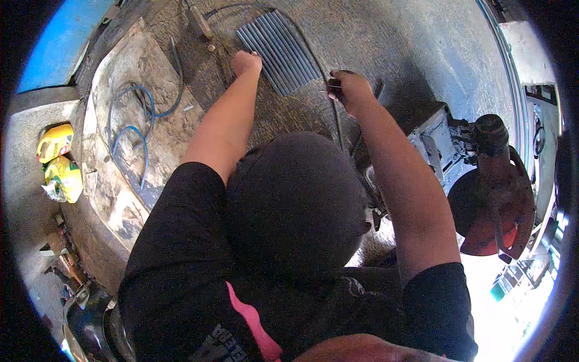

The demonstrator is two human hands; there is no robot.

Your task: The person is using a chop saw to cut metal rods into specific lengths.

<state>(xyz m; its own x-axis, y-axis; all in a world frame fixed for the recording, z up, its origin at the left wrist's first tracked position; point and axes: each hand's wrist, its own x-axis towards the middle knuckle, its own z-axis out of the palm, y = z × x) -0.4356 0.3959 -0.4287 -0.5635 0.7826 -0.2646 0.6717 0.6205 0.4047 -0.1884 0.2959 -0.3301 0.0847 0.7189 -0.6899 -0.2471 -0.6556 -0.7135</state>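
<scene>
A bundle of thin grey rods (280, 51) lies flat on the dirty floor (386, 54). Its long side runs from near the person up and away to the left. The left hand (246, 62) rests curled at its near left edge. The right hand (350, 89), just to the right, pinches one thin rod (335, 114) that points down toward the person.

We've got both arms stretched forward, left hand (246, 62) fisted knuckles-down, right hand (350, 89) curled in a tight pinching grip.
</scene>
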